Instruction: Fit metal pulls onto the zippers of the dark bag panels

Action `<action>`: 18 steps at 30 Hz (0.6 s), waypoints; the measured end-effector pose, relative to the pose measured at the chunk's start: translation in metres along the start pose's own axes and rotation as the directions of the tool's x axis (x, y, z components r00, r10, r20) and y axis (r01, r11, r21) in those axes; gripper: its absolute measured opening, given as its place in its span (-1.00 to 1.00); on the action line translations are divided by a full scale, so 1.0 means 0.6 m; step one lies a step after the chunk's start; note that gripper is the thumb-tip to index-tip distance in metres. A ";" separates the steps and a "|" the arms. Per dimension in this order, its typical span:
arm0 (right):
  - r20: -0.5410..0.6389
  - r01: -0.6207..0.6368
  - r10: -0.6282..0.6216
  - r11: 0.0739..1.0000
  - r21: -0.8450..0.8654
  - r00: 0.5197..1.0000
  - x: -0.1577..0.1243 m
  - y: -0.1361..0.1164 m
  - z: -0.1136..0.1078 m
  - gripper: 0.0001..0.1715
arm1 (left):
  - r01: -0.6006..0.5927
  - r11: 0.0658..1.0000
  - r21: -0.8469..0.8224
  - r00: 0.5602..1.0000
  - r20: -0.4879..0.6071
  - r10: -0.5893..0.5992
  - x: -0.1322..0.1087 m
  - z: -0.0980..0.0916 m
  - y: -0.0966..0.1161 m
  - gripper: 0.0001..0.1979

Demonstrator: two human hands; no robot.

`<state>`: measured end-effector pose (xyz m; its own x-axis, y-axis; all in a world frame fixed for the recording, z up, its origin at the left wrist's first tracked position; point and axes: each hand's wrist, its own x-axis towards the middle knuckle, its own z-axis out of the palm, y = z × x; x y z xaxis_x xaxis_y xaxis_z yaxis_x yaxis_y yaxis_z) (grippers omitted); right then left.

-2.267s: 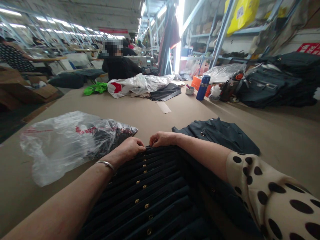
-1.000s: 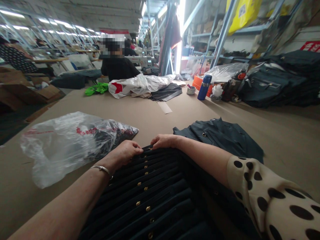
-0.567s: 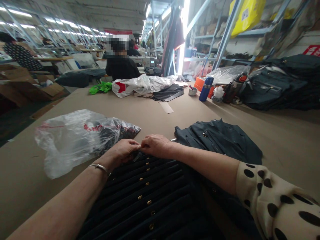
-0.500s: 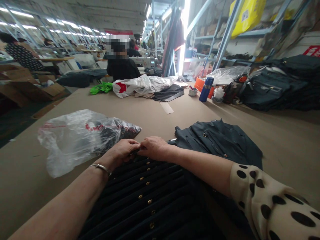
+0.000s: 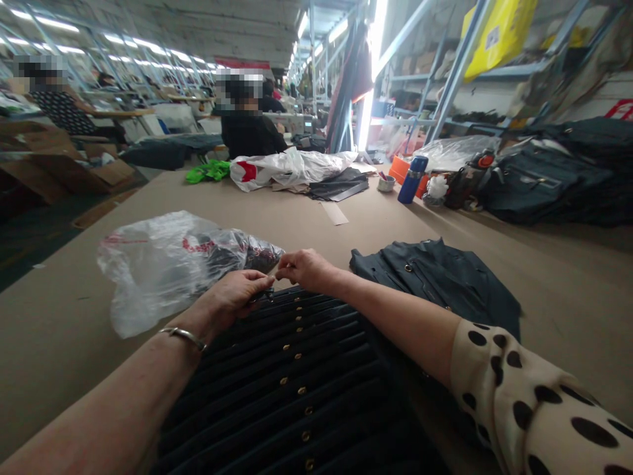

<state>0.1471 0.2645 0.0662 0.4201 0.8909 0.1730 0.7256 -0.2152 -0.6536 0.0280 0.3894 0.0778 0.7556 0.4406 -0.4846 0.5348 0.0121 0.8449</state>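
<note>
Dark fabric strips (image 5: 277, 402) lie overlapped in front of me, with small gold-coloured metal fittings (image 5: 301, 391) in a line down their middle. At the far end of this row, my left hand (image 5: 232, 295) is closed, thumb and fingers pinching a small dark piece (image 5: 262, 295) with a metallic glint. My right hand (image 5: 305, 269) is beside it, its fingertips pinched together close to the left thumb. Anything between those fingertips is too small to make out. Right of the strips rests a dark bag-like fabric piece (image 5: 430, 270) with a zip and metal rings.
A clear plastic bag (image 5: 148, 270) with dark contents lies left on the brown table (image 5: 277, 221). Farther back are white plastic wrapping (image 5: 297, 163), a small cup (image 5: 386, 183), a blue flask (image 5: 413, 179) and piled dark bags (image 5: 544, 178). Other people sit beyond the table.
My hands have drawn slightly apart at the fingertips, and the right hand has lifted a little. The whole view has shifted slightly.
</note>
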 end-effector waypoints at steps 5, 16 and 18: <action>-0.073 0.072 -0.055 0.964 0.256 0.996 0.006 0.020 -0.003 -0.86 | 0.031 0.995 -0.096 0.988 0.155 -0.016 -0.011 0.015 0.009 -0.76; 0.046 -0.065 0.059 0.987 0.150 0.997 -0.024 0.032 0.008 -0.78 | -0.007 0.992 0.130 0.995 0.104 -0.007 -0.006 0.027 0.010 -0.83; 0.111 -0.100 0.100 0.995 -0.012 0.989 -0.027 0.035 0.004 -0.76 | 0.003 0.967 0.253 0.997 0.069 -0.022 0.003 0.033 0.008 -0.84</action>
<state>0.1543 0.2465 0.0481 0.4275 0.9037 0.0235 0.6863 -0.3075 -0.6591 0.0393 0.3721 0.0766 0.7682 0.3773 -0.5172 0.6157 -0.2143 0.7583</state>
